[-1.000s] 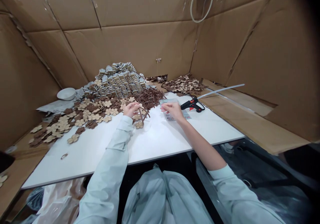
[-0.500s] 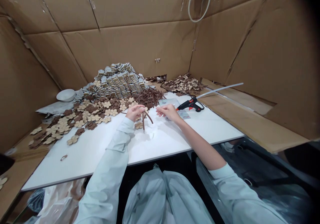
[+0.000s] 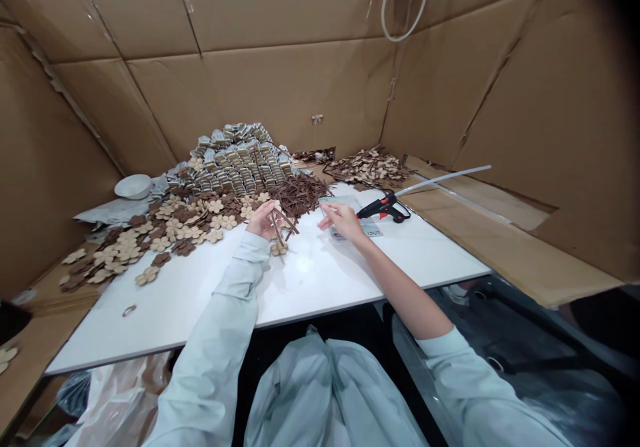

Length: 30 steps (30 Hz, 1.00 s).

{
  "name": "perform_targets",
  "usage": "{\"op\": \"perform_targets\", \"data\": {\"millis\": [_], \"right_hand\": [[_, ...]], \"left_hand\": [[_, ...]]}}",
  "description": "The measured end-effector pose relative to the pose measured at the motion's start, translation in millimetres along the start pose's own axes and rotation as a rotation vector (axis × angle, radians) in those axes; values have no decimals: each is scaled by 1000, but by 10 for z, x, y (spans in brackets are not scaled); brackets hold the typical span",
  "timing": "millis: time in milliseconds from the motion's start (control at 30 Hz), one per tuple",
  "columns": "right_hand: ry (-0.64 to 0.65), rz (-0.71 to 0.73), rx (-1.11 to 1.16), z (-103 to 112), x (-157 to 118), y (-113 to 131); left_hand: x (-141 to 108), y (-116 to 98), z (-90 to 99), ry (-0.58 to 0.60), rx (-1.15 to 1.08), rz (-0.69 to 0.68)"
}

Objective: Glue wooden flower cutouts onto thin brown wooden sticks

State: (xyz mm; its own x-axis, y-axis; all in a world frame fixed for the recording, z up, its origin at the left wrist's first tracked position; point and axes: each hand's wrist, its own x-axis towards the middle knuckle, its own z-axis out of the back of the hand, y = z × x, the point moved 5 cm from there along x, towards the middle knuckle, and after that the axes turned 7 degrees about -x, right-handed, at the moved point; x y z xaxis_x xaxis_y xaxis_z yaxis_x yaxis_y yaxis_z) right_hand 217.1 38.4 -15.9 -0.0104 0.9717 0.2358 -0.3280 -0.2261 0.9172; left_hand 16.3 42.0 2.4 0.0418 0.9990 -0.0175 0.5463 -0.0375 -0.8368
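Two hands over the white tabletop (image 3: 310, 280): your left hand (image 3: 261, 222) is clamped on a few crossed brown strips (image 3: 283, 224), right above a cream wooden flower (image 3: 279, 249). Your right hand (image 3: 345, 222) sits near the hot glue gun (image 3: 384, 208), but can't tell if its fingers are pinched on anything.

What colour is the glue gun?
The glue gun is black with red-orange parts around the handle and trigger; it shows best in the head view.

left hand (image 3: 263, 221) pinching crossed brown strips (image 3: 281, 224) at 12 o'clock | right hand (image 3: 344, 222) over clear plastic sleeve (image 3: 343, 202) | hot glue gun (image 3: 384, 208) just beside it at 2 o'clock
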Motion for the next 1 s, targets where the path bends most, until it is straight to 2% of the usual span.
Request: {"op": "perform_targets", "data": {"millis": [133, 200, 267, 433, 600, 667, 800, 900, 1000], "right_hand": [[-154, 157, -287, 126, -34, 129], [-134, 241, -270, 116, -38, 172], [-60, 267, -187, 76, -36, 183], [-5, 242, -126, 15, -71, 222], [309, 171, 91, -220, -176, 266], [364, 151, 112, -260, -202, 274], [354, 86, 120, -202, -167, 292], [372, 60, 53, -121, -71, 374], [406, 9, -110, 33, 159, 457]], "left_hand": [[24, 27, 14, 10, -21, -12], [35, 75, -1, 60, 9, -8], [39, 146, -18, 102, 72, 9], [14, 335, -67, 149, 206, 17], [-40, 507, -124, 174, 363, -5], [-68, 562, -148, 163, 340, 22], [-133, 582, -226, 144, 186, 135], [-140, 517, -261, 156, 120, 203], [-66, 385, -201, 125, 126, 103]]}}
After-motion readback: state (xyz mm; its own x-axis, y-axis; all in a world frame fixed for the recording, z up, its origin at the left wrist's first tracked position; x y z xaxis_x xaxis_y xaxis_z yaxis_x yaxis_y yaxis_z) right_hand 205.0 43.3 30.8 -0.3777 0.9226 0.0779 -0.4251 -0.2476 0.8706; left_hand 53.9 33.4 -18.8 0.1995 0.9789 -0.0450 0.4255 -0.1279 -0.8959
